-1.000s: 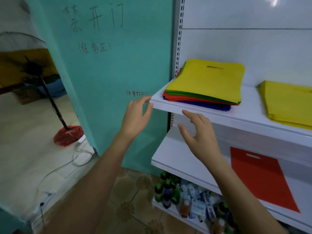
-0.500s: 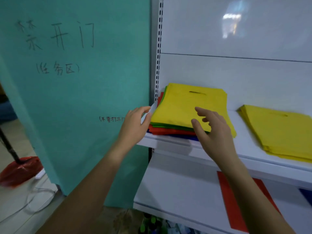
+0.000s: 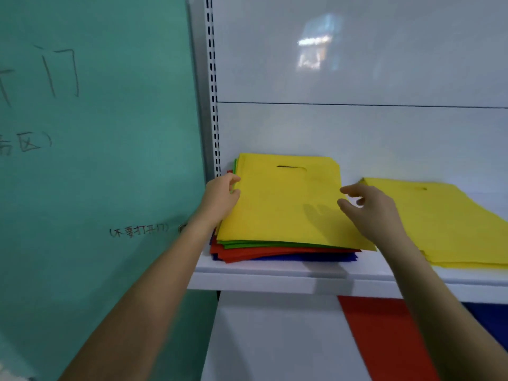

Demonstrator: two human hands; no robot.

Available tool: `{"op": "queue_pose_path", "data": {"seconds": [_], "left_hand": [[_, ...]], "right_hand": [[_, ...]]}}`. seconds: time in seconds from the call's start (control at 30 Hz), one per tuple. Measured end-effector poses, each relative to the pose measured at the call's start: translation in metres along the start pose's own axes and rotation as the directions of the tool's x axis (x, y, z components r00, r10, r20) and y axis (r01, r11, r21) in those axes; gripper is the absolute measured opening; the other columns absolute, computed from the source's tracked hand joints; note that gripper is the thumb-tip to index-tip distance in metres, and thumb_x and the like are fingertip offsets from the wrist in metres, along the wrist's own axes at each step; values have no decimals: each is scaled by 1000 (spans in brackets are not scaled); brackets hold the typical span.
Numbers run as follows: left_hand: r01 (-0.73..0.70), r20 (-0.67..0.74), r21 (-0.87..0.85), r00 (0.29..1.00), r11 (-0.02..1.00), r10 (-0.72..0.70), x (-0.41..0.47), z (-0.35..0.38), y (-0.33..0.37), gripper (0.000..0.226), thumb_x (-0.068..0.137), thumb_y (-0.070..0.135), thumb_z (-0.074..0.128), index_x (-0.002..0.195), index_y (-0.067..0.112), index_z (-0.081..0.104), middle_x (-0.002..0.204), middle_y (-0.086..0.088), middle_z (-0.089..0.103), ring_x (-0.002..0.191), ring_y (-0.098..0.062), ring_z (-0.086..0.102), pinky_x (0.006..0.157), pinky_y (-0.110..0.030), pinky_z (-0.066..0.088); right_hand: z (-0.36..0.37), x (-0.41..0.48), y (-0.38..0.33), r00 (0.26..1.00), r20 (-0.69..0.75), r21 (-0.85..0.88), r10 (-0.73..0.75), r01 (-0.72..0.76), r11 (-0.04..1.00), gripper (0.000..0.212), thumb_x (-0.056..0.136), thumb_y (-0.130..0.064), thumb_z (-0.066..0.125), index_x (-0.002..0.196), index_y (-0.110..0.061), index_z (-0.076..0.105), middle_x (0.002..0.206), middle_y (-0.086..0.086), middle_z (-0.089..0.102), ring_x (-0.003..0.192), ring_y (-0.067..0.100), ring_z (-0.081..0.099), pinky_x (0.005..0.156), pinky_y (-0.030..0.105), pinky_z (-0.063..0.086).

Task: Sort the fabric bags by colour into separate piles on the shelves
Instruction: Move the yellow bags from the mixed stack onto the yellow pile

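A mixed stack of fabric bags sits on the upper shelf (image 3: 275, 273). Its top bag is yellow (image 3: 286, 204), with green (image 3: 247, 245), red (image 3: 247, 254) and blue (image 3: 316, 257) bags under it. My left hand (image 3: 221, 198) pinches the left edge of the top yellow bag. Just above that bag's right edge hovers my right hand (image 3: 368, 209), fingers spread and loosely bent, holding nothing. To the right on the same shelf lies a pile of yellow bags (image 3: 453, 226). A red bag (image 3: 384, 334) and a blue bag (image 3: 492, 323) lie on the lower shelf (image 3: 275, 339).
A teal board (image 3: 96, 160) with handwritten characters stands directly left of the shelving. A slotted upright (image 3: 213, 92) marks the shelf's left end, and a white back panel (image 3: 357, 64) closes it behind.
Both hands have risen from the shelf's front edge to the mixed stack. My left hand now pinches the yellow bag's left edge, and my right hand has moved to its right edge.
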State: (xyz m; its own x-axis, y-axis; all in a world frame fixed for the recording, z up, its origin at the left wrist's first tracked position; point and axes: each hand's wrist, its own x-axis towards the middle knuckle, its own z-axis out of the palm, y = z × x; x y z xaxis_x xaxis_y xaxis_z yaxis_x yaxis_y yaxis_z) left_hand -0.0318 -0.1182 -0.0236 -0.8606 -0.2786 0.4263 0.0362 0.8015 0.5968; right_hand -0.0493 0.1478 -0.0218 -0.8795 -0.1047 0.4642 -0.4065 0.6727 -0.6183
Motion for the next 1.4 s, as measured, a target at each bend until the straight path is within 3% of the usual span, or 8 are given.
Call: {"op": "queue_pose_path", "data": {"seconds": [0.17, 0.3, 0.73, 0.97, 1.07, 1.17, 1.27, 1.4], "left_hand": [[54, 164, 91, 984, 994, -68, 28, 18, -12, 52, 93, 34, 51, 136, 8, 40, 137, -13, 47, 123, -26, 46, 96, -33, 39], [97, 229, 169, 964, 981, -135, 36, 32, -20, 65, 88, 49, 52, 139, 13, 36, 139, -18, 38, 126, -29, 37, 97, -37, 38], [-63, 82, -52, 994, 997, 68, 35, 41, -27, 50, 83, 30, 66, 128, 12, 50, 131, -9, 52, 124, -27, 41, 100, -38, 38], [-8, 77, -183, 997, 983, 23, 55, 37, -33, 18, 84, 18, 65, 100, 11, 58, 104, -7, 61, 89, -15, 53, 71, -27, 41], [-78, -26, -209, 997, 975, 74, 55, 36, -33, 6, 86, 12, 62, 89, 10, 57, 90, -3, 61, 82, -16, 55, 66, -25, 39], [-195, -110, -235, 979, 952, 173, 46, 36, -36, 4, 86, 8, 61, 86, 8, 57, 83, 1, 58, 78, -15, 56, 63, -22, 39], [-288, -168, -232, 953, 929, 254, 41, 36, -40, 4, 85, 5, 62, 85, 7, 59, 82, 3, 58, 76, -14, 56, 64, -20, 40], [-331, -210, -246, 936, 911, 284, 41, 32, -40, 5, 84, 3, 63, 87, 6, 61, 82, 4, 58, 75, -13, 55, 62, -14, 38]], "right_hand": [[27, 28, 13, 954, 103, -201, 280, -256, 946, 48, 88, -38, 56, 129, -13, 49, 129, 13, 52, 122, 31, 43, 93, 35, 36], [46, 20, 19, 930, 67, -196, 361, -342, 919, 52, 88, -45, 53, 130, -14, 47, 127, 14, 52, 121, 33, 43, 92, 37, 38], [51, -5, 3, 942, -244, -1, 230, -237, 971, 48, 87, -22, 63, 132, -19, 47, 132, 10, 43, 122, 25, 39, 90, 31, 35], [42, -7, 0, 933, -245, 63, 263, -256, 965, 37, 92, -14, 54, 128, -19, 51, 118, 10, 56, 102, 25, 55, 71, 24, 35], [33, -5, -1, 916, -282, 71, 286, -277, 958, 30, 92, -9, 49, 119, -17, 59, 108, 11, 62, 68, 15, 52, 56, 22, 33], [30, -14, -4, 905, -332, 46, 266, -266, 963, 28, 91, -5, 48, 113, -13, 63, 88, 10, 62, 62, 13, 49, 49, 20, 30], [33, -25, -6, 900, -340, 13, 274, -287, 958, 27, 92, -6, 48, 113, -16, 62, 92, 11, 62, 71, 21, 51, 56, 30, 33], [35, -27, -6, 890, -363, 12, 277, -292, 956, 24, 92, -6, 50, 106, -21, 62, 110, 1, 58, 87, 12, 52, 71, 26, 37]]}}
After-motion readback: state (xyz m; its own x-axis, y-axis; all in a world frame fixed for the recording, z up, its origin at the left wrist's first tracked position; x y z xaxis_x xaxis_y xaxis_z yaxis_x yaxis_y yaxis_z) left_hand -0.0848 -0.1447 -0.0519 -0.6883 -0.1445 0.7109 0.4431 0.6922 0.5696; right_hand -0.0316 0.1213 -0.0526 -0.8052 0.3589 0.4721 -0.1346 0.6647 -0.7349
